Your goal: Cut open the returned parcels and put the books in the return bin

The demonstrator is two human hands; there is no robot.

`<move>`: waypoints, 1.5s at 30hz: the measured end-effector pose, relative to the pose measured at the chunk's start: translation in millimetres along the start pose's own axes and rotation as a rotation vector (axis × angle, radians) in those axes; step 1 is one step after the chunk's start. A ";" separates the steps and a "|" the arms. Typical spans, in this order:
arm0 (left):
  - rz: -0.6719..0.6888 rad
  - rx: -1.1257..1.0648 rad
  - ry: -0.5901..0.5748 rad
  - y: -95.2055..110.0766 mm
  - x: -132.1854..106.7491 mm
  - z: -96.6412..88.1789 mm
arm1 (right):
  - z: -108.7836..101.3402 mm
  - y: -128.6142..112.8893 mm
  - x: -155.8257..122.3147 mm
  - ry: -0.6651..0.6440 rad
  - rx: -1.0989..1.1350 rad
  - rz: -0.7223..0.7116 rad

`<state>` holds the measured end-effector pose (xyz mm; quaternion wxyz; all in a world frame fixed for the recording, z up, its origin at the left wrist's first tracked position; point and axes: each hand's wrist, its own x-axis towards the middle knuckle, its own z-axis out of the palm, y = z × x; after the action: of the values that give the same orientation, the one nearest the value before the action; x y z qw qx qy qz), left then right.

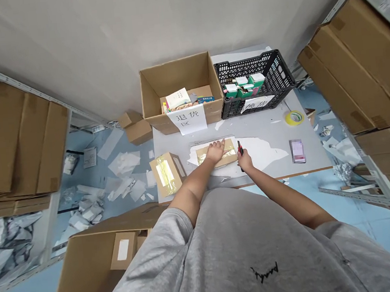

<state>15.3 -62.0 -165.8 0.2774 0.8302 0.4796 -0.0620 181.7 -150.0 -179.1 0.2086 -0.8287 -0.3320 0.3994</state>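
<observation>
A small flat cardboard box with clear yellowish tape along it lies on white paper on the table. Across its top rests my left hand, fingers stretched out and pressing the cardboard. My right hand grips a red and black box cutter just right of the box. The blade end points away from me; whether it touches the box I cannot tell. A taped carton with a white label stands at the table's left edge.
Behind are an open cardboard box of books and a black crate holding green-and-white boxes. Tape roll and phone lie right. A large open carton stands front left. Shelves of cartons flank the table; scrap paper litters the floor.
</observation>
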 end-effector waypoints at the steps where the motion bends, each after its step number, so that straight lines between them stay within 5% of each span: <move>1: -0.010 -0.005 -0.009 0.8 -1.2 0.2 | -3.6 1.7 -4.2 -0.017 0.057 0.004; 6: -0.056 -0.067 -0.046 2.3 -3.5 2.0 | -14.8 3.7 -17.7 -0.077 0.225 0.023; 11: -0.012 -0.059 0.000 2.1 1.2 4.9 | 1.2 -11.3 -28.0 -0.188 0.276 0.088; 17: -0.005 0.100 -0.018 2.3 7.7 4.7 | 11.1 -23.7 -33.4 -0.143 0.229 0.102; 25: 0.133 0.337 0.108 -4.7 16.6 15.6 | 2.8 -23.3 -35.5 -0.117 0.286 0.116; 45: 0.116 0.335 0.043 -5.6 23.9 -0.4 | -4.9 -48.3 -30.1 -0.144 0.071 0.094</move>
<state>23.4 -41.4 -176.5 0.1278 0.8923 0.4196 -0.1072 153.3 -138.4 -130.9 0.1943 -0.8048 -0.2925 0.4786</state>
